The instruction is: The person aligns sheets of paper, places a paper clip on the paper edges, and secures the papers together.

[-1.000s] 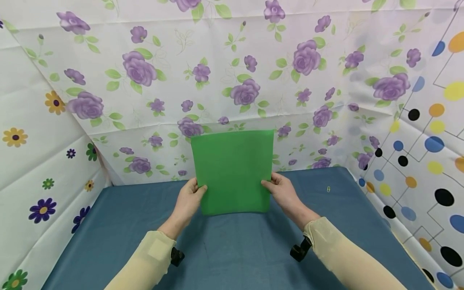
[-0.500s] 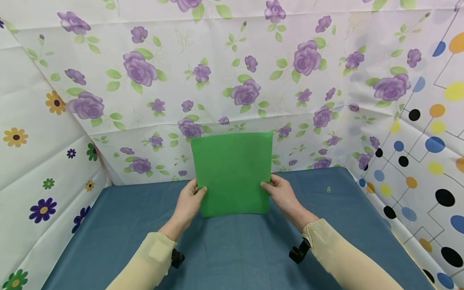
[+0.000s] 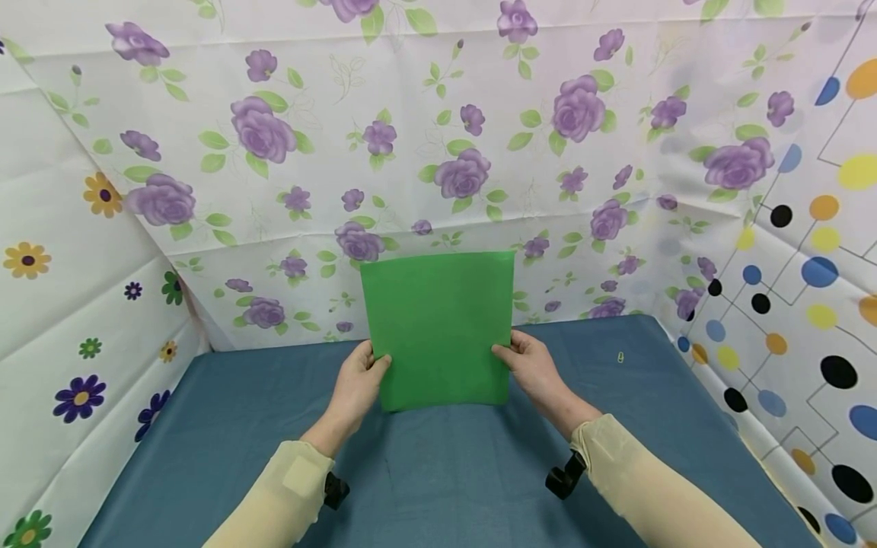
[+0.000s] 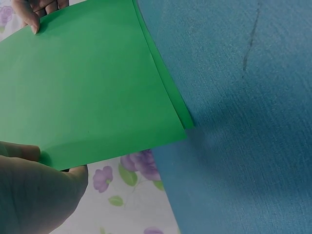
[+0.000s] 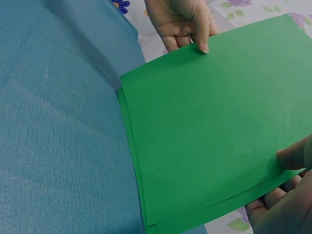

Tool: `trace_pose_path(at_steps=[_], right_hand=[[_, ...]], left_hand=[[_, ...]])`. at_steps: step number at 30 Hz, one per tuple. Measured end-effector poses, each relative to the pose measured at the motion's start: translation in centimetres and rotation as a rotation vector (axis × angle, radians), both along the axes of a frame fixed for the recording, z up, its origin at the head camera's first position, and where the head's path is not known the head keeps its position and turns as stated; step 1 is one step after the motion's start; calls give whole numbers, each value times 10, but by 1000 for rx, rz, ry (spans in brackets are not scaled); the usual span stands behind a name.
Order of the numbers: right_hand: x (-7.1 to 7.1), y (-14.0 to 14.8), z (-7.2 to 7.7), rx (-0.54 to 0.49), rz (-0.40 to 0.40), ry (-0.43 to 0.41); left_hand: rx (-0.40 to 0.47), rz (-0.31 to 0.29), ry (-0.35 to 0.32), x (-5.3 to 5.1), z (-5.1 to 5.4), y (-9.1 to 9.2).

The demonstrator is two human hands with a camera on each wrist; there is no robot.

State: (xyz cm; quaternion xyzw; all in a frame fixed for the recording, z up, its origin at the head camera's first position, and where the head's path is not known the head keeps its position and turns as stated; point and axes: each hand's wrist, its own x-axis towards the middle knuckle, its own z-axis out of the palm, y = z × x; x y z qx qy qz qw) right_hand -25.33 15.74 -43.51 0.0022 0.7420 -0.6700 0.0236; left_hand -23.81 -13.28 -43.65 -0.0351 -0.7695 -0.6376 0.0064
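A green sheet of paper (image 3: 441, 327) is held up, tilted toward the camera, above the blue-covered table. My left hand (image 3: 358, 380) pinches its left edge, thumb in front and fingers behind. On the opposite edge my right hand (image 3: 537, 369) pinches it the same way. Two slightly offset layers of green paper (image 5: 209, 131) show along the edges in the right wrist view; whether they are one folded sheet or two sheets I cannot tell. The left wrist view shows the green paper (image 4: 92, 83) with the same doubled lower edge.
A small yellow paper clip (image 3: 620, 357) lies at the right rear of the blue tablecloth (image 3: 438, 479). Behind the table hangs a white cloth (image 3: 411, 91) with purple flowers. Patterned cloths also line the left and right sides. A black wrist camera (image 3: 566, 476) sits under the right cuff.
The green paper and both hands have sunk very slightly, and the paper's top edge sits a little lower. Both hands keep their grip on the same edges.
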Motion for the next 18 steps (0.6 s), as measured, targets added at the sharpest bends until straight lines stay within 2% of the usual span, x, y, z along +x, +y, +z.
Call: trace_pose_path(at_steps=[18], right_hand=[[0,-3,-5,19,-22,2]], left_hand=[[-3,13,-6,1,-4,2]])
